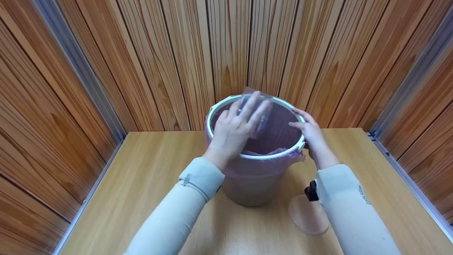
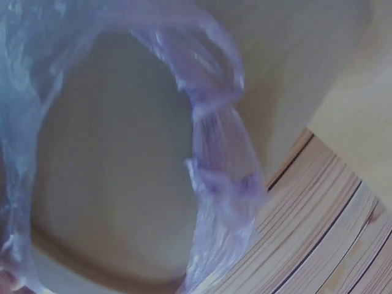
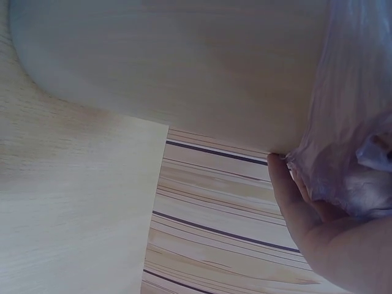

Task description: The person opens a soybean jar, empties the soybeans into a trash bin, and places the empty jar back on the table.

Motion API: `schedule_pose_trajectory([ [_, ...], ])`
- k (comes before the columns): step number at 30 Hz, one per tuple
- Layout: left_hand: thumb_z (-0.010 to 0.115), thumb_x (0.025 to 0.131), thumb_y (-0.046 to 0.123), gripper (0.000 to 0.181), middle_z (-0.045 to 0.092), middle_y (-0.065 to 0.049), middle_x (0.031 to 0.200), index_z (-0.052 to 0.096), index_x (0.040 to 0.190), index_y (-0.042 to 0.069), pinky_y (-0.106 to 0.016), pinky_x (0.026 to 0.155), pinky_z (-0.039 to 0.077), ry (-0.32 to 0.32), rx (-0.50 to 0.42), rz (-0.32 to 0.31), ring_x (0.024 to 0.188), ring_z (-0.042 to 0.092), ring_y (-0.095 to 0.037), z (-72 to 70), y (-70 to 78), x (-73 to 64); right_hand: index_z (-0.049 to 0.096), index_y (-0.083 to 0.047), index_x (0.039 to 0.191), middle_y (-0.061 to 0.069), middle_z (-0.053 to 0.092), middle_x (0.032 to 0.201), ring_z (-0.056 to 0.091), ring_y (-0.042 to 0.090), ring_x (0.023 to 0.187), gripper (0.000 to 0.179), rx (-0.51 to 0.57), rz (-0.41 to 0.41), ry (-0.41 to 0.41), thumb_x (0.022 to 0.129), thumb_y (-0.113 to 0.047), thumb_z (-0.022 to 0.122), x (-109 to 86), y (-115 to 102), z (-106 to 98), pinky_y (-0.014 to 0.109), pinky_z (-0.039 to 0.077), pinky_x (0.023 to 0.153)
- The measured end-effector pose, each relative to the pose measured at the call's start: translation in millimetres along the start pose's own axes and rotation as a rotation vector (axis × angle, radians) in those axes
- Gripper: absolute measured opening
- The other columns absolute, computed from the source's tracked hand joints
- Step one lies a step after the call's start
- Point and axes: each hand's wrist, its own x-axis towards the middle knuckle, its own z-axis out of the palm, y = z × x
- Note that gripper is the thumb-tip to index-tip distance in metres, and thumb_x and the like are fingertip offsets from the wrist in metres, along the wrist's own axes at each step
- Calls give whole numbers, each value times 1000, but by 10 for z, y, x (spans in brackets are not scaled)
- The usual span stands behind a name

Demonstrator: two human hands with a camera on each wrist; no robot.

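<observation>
A grey trash bin (image 1: 251,191) with a white rim ring (image 1: 263,156) stands upright, lined with a thin purple trash bag (image 1: 283,132). My left hand (image 1: 233,131) is over the bin's opening, its fingers spread and fairly straight. A clear crinkled plastic sheet (image 1: 262,122) shows behind those fingers, reaching above the far rim; the left thumb is hidden. At the right side of the bin, my right hand (image 1: 313,132) grips the rim, thumb on the inside. In the right wrist view the right fingers (image 3: 288,199) touch the bag's overhang outside the bin.
A translucent round disc (image 1: 309,215) lies on the wooden table (image 1: 155,170) in front of the bin, beside the right sleeve. Wood-panelled walls (image 1: 191,63) rise behind and on both sides. A knotted fold of bag (image 2: 223,159) hangs outside the bin.
</observation>
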Motion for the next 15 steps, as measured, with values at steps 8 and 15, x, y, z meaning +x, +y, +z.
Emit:
schedule_pose_trajectory([
  [8,75,67,23,84,32,-10,146,35,141,16,-37,77,51,220,-178,-173,107,52,-29,44,-69,-76,32,-18,145,9,28,149,44,27,120,59,-16,-17,5,90,-13,53,15,0,0,36,41,97],
  [15,78,66,39,91,32,-10,146,33,140,14,-37,84,49,283,-288,-218,110,52,-26,4,-16,-98,30,-19,145,12,25,150,42,32,123,59,-20,-2,-5,90,-12,51,2,-20,-17,40,40,100],
])
